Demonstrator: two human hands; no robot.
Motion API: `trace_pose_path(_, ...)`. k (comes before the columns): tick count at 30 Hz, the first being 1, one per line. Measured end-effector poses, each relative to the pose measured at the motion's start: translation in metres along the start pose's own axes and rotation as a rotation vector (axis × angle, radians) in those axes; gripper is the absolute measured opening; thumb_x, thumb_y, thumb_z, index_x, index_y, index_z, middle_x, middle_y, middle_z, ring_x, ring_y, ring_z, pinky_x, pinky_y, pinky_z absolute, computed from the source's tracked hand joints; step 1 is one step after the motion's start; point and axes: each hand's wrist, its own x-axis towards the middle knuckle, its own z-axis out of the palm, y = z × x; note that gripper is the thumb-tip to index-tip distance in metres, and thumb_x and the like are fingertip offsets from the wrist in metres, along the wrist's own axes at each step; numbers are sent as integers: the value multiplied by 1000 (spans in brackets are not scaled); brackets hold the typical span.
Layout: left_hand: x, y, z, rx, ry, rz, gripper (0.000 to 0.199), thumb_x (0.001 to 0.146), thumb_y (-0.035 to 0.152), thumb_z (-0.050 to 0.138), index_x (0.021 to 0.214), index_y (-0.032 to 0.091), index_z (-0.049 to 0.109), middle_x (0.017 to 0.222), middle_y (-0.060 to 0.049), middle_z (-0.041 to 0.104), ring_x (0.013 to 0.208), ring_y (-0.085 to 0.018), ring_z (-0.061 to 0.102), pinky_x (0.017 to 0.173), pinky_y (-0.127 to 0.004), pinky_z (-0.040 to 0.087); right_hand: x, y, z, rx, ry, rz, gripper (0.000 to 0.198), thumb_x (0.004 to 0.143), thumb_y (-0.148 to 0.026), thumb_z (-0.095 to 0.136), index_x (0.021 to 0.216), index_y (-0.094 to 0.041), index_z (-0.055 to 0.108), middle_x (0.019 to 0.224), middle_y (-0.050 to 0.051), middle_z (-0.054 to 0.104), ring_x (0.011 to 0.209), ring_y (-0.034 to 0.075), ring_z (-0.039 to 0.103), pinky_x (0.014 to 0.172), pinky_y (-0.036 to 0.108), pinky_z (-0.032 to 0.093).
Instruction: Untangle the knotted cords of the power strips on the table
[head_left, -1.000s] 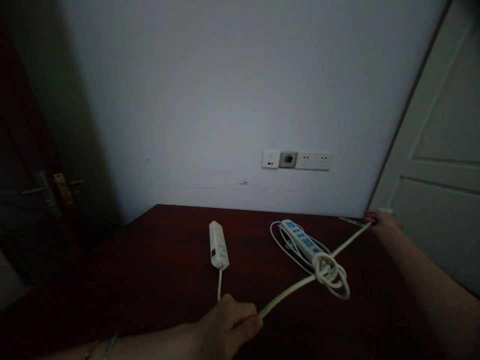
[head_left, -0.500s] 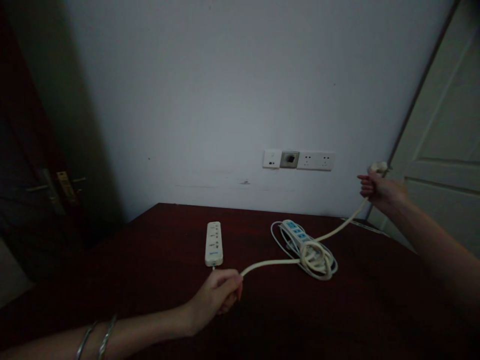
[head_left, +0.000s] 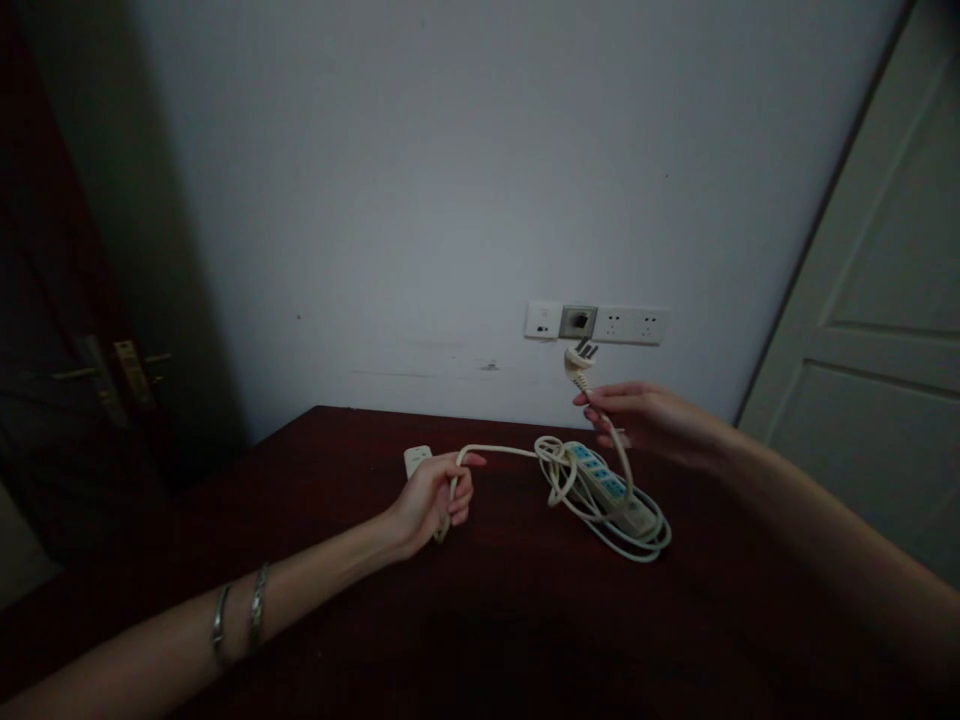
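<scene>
A white power cable (head_left: 502,450) runs from my left hand (head_left: 435,495), whose fingers are curled round it, to a loose tangle on the table. My right hand (head_left: 641,412) pinches the cord just behind its plug (head_left: 577,365), whose metal prongs point up toward the wall sockets. Below the right hand lies a power strip (head_left: 604,475) with blue socket faces and loops of white cord round it. Behind my left hand, a second white power strip (head_left: 417,458) is mostly hidden.
Both strips rest on a dark red table (head_left: 480,620) set against a pale wall. A row of wall sockets (head_left: 631,325) is fixed above the table's back edge. A white door (head_left: 885,300) stands on the right, a dark door with a metal handle (head_left: 75,374) on the left.
My right hand has swung left and slightly down with the plug, from near the white door to below the wall sockets. My left hand has risen a little, and the cord's loops have shifted and loosened.
</scene>
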Motion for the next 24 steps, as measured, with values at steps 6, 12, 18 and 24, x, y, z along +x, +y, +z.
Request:
trace_pose_path(6,21,8,-11,480,-17,-154,24,73,24,42,90,11,54,56,2,47,45,-11,45,46,-26,41,-15,8,48,147,-73,-63,7,70,-16,67,73,-10,65,76,5,57,70,12,56,72,35,53)
trace_pose_path(12,7,18,1,1210,153,467,54,65,16,53,118,12,46,121,-15,49,116,-27,43,101,-46,29,-19,-6,64,168,20,-265,10,70,-22,69,76,-15,67,77,4,61,67,9,56,61,23,50)
trace_pose_path(18,-14,28,37,767,-448,379,33,87,22,36,118,15,48,112,-12,59,106,-21,53,94,-39,38,-15,-19,73,361,230,-452,6,69,-17,69,71,-14,65,82,2,61,70,6,56,69,16,51)
trace_pose_path(24,13,12,31,660,-363,297,24,88,34,45,89,13,56,77,-6,62,79,-15,59,79,-31,43,-6,-20,57,504,441,-637,7,73,-15,64,69,-15,58,75,-1,60,69,4,56,73,16,50)
